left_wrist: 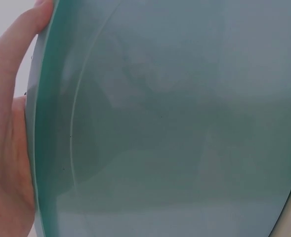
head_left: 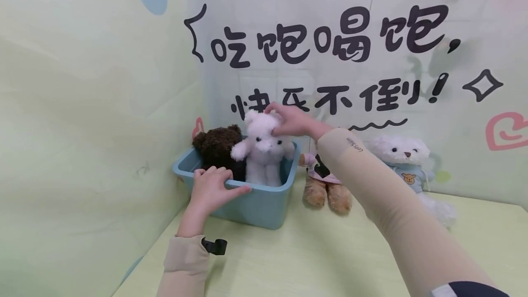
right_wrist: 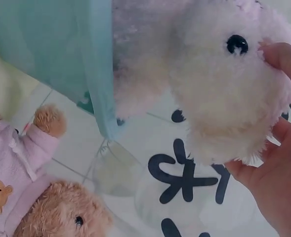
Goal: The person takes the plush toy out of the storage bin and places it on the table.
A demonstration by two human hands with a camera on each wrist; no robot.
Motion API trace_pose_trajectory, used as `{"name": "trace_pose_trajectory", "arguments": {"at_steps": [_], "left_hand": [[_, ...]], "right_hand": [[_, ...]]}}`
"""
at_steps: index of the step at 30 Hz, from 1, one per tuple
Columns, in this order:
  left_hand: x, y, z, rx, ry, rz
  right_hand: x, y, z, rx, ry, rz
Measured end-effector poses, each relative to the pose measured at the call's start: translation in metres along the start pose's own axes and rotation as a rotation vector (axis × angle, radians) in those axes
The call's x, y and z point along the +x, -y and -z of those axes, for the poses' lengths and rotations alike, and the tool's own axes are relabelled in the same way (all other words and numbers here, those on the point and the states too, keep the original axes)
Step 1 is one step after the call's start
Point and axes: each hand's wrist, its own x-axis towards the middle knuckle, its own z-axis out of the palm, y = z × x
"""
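Note:
A pale pink plush bear (head_left: 264, 145) sits upright in a blue plastic bin (head_left: 255, 205), its head above the rim. My right hand (head_left: 290, 120) grips that head from above, thumb near the eye and fingers behind; the right wrist view shows the thumb (right_wrist: 283, 57) pressed into the fluff. Beside it in the bin is a dark brown plush bear (head_left: 220, 148), partly hidden by the front wall. My left hand (head_left: 212, 191) holds the bin's near rim, fingers hooked over it and thumb lying along it. In the left wrist view, the bin's wall (left_wrist: 175, 123) fills most of the picture.
Right of the bin, a tan plush bear in a pink top (right_wrist: 17, 163) sits by the back wall, partly behind my right forearm. Farther right is a white plush bear in a blue top (head_left: 408, 168). A printed side wall (head_left: 103, 150) stands close on the left.

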Motion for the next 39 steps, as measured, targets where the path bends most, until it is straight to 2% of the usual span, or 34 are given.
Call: {"name": "trace_pose_trajectory", "arguments": {"at_steps": [7,11,18,26,32,39], "left_hand": [[0.002,-0.002,-0.001,0.012,0.007,0.002],[0.001,-0.001,-0.001,0.014,-0.001,0.001],[0.001,-0.002,0.0,0.023,-0.01,0.001],[0.003,-0.002,-0.002,0.019,0.005,-0.002],[0.004,-0.002,-0.001,0.015,-0.007,-0.005],[0.004,-0.003,-0.002,0.018,-0.006,-0.004]], "right_hand": [[-0.008,-0.008,0.027,0.139,-0.184,-0.023],[-0.008,-0.011,0.039,0.111,-0.284,-0.026],[-0.005,-0.018,0.037,0.046,-0.28,-0.088],[-0.006,-0.021,0.025,-0.069,-0.322,-0.136],[-0.008,-0.021,0.017,-0.078,-0.338,-0.15],[-0.013,-0.027,0.007,-0.111,-0.349,-0.12]]}}
